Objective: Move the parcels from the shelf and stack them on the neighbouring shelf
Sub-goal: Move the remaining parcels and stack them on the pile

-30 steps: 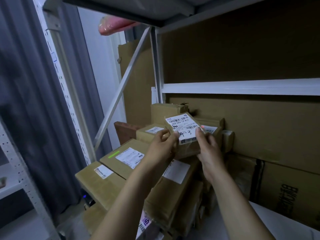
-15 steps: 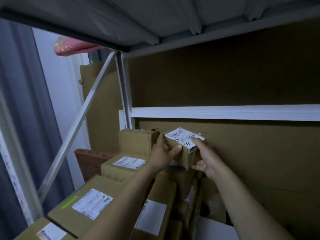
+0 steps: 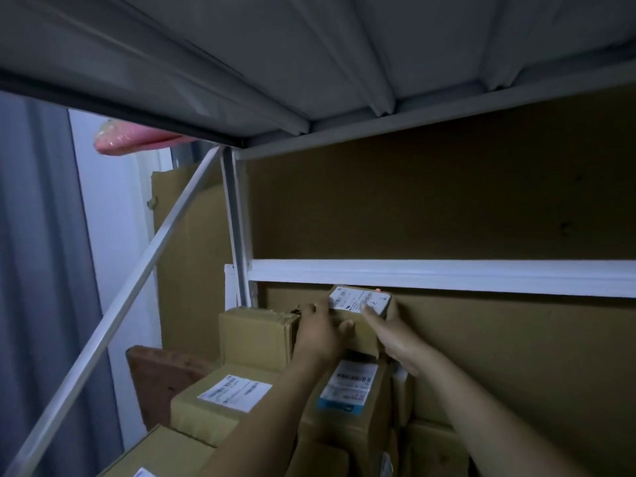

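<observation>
The small parcel (image 3: 358,330), a brown carton with a white label on top, is held between both hands at the top of the stack, just under the white cross rail (image 3: 447,275) and close to the cardboard backing (image 3: 430,201). Whether its base already rests on the box below cannot be told; a dark strip shows beneath it.

The left hand (image 3: 320,333) grips the parcel's left side, with its thumb lying across the front face and its fingers curled over the upper left edge. The right hand (image 3: 395,339) clasps the right side, its forefinger stretched over the label and its other fingers wrapped round the corner and out of sight. Both forearms reach up and forward from the lower edge of the view.

Just left of the parcel, touching the left hand, stands a taller plain box (image 3: 256,335). Below it lies a labelled box (image 3: 206,407), and directly under the hands is a box with a blue-edged label (image 3: 347,387). A brown board (image 3: 161,376) leans behind the stack on the left.

The rail leaves little room above the parcel. A diagonal brace (image 3: 113,315) crosses the left side, meeting the upright post (image 3: 235,218). Overhead is the grey underside of the upper shelf (image 3: 309,63), with a pink wrapped bundle (image 3: 134,142) showing past its edge. A grey curtain (image 3: 34,270) hangs at far left.
</observation>
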